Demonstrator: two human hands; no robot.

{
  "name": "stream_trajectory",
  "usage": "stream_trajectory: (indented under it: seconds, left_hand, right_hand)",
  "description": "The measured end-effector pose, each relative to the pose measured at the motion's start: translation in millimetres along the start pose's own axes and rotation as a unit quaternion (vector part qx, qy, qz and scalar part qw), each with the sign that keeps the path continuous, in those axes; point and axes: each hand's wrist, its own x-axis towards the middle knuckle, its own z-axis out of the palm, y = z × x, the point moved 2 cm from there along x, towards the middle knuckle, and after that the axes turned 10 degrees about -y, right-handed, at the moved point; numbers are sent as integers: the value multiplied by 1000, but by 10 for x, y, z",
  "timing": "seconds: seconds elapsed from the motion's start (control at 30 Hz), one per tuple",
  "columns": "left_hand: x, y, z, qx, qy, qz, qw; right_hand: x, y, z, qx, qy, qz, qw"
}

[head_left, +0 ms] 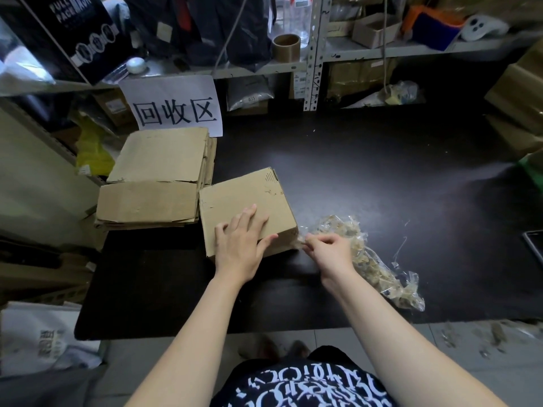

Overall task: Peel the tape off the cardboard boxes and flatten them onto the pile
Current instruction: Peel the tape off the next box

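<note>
A closed brown cardboard box (235, 198) stands on the black table (352, 177), left of centre. My left hand (239, 245) lies flat on its top near edge with straight fingers, pressing it down. My right hand (329, 249) pinches a strip of clear tape (301, 240) at the box's near right corner. To the left of the box lies the pile of flattened cardboard (152, 183), with the box nearly touching it.
A crumpled heap of peeled clear tape (379, 265) lies right of my right hand. A white paper sign (176, 110) hangs behind the pile. Shelves (317, 54) with bags, boxes and a tape roll (286, 47) line the back. More cartons (520, 92) stand at far right.
</note>
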Motion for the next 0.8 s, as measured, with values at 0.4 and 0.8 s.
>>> stream_trajectory:
  seconds: [0.4,0.8]
  left_hand:
    - [103,-70,-125,-42,72,11,996]
    - [85,83,-469,-72,-38,5,997]
  right_hand:
    - [-4,-101,191,-135,20,-61,989]
    - [-191,-447,269,-138,4,-178,974]
